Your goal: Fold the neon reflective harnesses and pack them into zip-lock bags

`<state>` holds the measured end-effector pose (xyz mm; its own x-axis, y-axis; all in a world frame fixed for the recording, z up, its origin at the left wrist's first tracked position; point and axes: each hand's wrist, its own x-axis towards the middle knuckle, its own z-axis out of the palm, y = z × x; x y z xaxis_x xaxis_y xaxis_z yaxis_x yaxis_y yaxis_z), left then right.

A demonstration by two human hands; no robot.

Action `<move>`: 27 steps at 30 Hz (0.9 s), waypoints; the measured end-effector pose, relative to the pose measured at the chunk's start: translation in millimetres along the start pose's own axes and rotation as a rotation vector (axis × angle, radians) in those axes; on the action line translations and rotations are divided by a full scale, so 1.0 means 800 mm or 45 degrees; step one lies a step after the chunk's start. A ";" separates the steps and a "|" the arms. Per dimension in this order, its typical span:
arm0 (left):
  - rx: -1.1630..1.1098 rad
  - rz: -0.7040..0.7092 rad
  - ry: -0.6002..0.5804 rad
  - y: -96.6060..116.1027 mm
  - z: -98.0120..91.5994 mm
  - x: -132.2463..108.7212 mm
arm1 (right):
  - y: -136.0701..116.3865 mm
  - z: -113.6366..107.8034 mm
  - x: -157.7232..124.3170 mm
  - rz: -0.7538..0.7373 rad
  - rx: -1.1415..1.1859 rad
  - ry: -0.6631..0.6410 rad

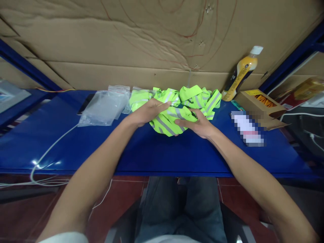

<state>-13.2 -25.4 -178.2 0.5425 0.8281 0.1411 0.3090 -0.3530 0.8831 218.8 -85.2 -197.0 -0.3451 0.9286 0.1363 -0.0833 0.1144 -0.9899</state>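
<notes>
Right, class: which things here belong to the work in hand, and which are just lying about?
In hand: left hand, right hand, the hi-vis reflective bands they grip, further bands behind, clear plastic bags (likely).
Lying about: yellow drink bottle, cardboard box, white cable.

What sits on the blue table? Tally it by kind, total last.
Heap of neon-yellow reflective straps: 1
Stack of clear plastic bags: 1
Juice bottle: 1
Open cardboard box: 1
White cable: 1
Dark flat object by the bags: 1
Blurred item: 1
Total: 7
</notes>
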 end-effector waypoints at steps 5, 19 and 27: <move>0.683 0.489 0.740 0.010 0.020 -0.008 | 0.006 -0.002 0.005 0.034 0.065 0.156; 1.437 0.391 0.303 0.022 0.070 -0.024 | 0.001 0.011 0.008 0.082 0.287 0.323; 1.186 0.289 0.002 0.030 0.029 -0.022 | 0.006 0.001 0.004 -0.005 0.012 0.045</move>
<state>3.2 -58.7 -170.0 0.6653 0.6974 0.2663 0.6938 -0.7093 0.1244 216.6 -82.3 -201.2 -0.3115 0.9401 0.1383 -0.0931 0.1147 -0.9890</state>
